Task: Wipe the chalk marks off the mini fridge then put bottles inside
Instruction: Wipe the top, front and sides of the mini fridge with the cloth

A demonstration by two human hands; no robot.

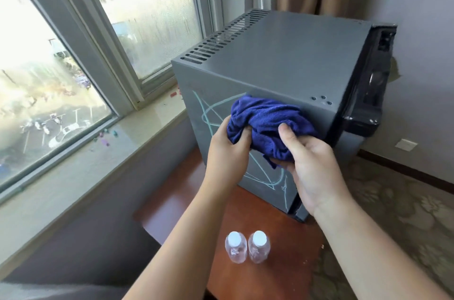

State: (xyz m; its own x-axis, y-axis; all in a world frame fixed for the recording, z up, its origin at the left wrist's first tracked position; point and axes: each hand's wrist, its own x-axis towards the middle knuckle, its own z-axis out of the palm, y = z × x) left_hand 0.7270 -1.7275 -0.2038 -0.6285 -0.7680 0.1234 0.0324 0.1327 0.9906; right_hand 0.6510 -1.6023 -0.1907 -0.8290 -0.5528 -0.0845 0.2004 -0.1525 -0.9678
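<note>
At the centre of the frame a bunched dark-blue terry cloth (266, 125) sits between both hands, in front of the side wall of the grey box-shaped mini fridge (282, 59). The left hand (227, 150) curls its fingers into the cloth's left edge; the right hand (312, 164) pinches the lower right folds, thumb on top, fingers underneath. Pale teal chalk lines (208, 113) show on the wall left of and below the cloth. Two clear plastic bottles with white caps (247, 247) stand side by side on the reddish-brown wooden table (191, 201) at lower centre.
</note>
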